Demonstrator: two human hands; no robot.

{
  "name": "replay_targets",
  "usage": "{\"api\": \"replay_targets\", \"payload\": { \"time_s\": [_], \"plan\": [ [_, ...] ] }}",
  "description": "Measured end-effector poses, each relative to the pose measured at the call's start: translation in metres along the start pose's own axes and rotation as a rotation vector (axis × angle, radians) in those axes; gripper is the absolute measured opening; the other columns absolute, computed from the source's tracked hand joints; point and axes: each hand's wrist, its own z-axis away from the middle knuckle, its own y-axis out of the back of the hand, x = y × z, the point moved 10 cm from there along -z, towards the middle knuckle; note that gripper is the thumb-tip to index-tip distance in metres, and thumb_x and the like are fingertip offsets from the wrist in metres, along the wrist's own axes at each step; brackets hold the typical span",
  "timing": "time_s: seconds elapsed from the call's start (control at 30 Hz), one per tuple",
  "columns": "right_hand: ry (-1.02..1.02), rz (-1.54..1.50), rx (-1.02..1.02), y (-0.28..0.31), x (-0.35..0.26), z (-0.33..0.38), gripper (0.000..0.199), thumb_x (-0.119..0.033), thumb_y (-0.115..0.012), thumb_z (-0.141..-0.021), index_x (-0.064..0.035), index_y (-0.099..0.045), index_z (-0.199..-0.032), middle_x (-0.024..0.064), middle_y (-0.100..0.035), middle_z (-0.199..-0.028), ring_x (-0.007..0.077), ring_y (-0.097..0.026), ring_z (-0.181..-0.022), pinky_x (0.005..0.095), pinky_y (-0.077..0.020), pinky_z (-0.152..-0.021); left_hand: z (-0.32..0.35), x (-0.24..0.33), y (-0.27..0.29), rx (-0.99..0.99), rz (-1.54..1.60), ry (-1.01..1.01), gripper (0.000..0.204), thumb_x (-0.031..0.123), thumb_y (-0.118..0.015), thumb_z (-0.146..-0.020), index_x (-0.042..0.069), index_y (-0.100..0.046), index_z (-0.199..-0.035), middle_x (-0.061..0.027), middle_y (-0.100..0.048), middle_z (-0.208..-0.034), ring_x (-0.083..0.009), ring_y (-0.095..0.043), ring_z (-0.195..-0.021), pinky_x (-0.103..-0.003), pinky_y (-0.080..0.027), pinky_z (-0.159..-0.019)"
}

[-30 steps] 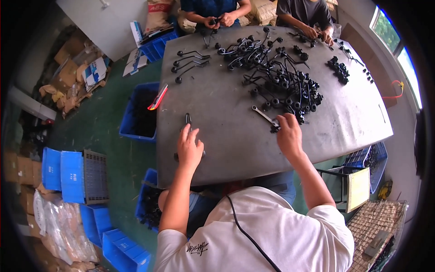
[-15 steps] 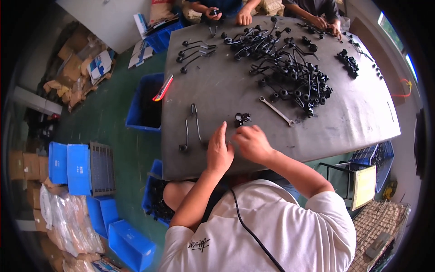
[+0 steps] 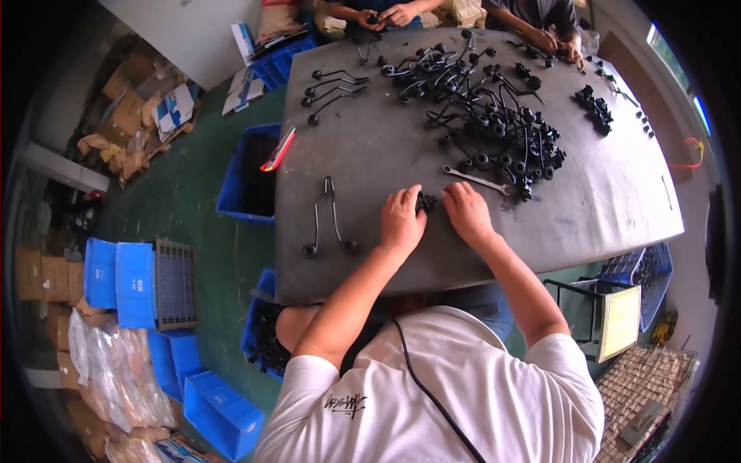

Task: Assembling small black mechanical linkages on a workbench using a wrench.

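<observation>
A cluster of small black parts [image 3: 426,202] lies on the grey tabletop between my two hands. Against its left side rests my left hand [image 3: 401,222], its fingers stretched forward and touching the parts. My right hand [image 3: 468,211] is just to the right, fingers bent down onto the table, with nothing seen in them. A combination wrench [image 3: 475,180] lies just beyond the right fingertips. To the left of my hands lie two bent black rods [image 3: 317,220] with round ends, their far ends meeting.
A large heap of black rods with round ends [image 3: 502,127] covers the table's middle; more rods [image 3: 336,92] lie at left. A red-handled cutter [image 3: 278,150] sits at the left edge. Two people's hands [image 3: 386,17] work at the far side. Blue bins [image 3: 245,174] stand beside the table.
Both hands have moved forward and now flank the small black parts, farther apart than before. The wrench has shifted slightly right. Across the table, one person's hands have come together.
</observation>
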Motion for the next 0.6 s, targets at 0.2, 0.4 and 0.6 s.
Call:
{"api": "replay_targets", "payload": {
  "time_s": [0.2,0.4,0.6],
  "plan": [
    [0.033,-0.067,-0.178,-0.017,-0.025,0.004,0.022,-0.025,-0.059,-0.099,-0.0047,-0.059,-0.089,0.0133,-0.062,-0.086,0.0374,-0.062,-0.084,0.0473,-0.0493,-0.075,0.011,0.011,0.017,0.062,0.173,-0.074,0.053,0.002,-0.071,-0.078,0.007,-0.058,-0.129,-0.0162,-0.067,-0.111,-0.0365,-0.063,-0.103,-0.046,-0.05,-0.093],
    [0.116,-0.144,-0.105,-0.01,-0.033,0.016,0.019,-0.021,-0.061,-0.097,-0.0039,-0.058,-0.09,0.0145,-0.06,-0.086,0.0381,-0.06,-0.082,0.0466,-0.0484,-0.074,0.014,-0.002,0.017,0.003,0.21,0.091,0.05,0.004,-0.073,-0.078,0.009,-0.062,-0.126,-0.0167,-0.07,-0.109,-0.0363,-0.065,-0.101,-0.046,-0.051,-0.091],
    [0.089,-0.093,-0.148,-0.009,-0.034,0.012,0.022,-0.023,-0.058,-0.099,-0.0033,-0.057,-0.092,0.0152,-0.06,-0.086,0.0381,-0.06,-0.083,0.047,-0.0474,-0.073,0.013,-0.016,0.019,0.033,0.207,0.189,0.048,0.007,-0.073,-0.078,0.008,-0.062,-0.125,-0.0178,-0.07,-0.108,-0.0375,-0.066,-0.098,-0.047,-0.051,-0.089]
  ]
}}
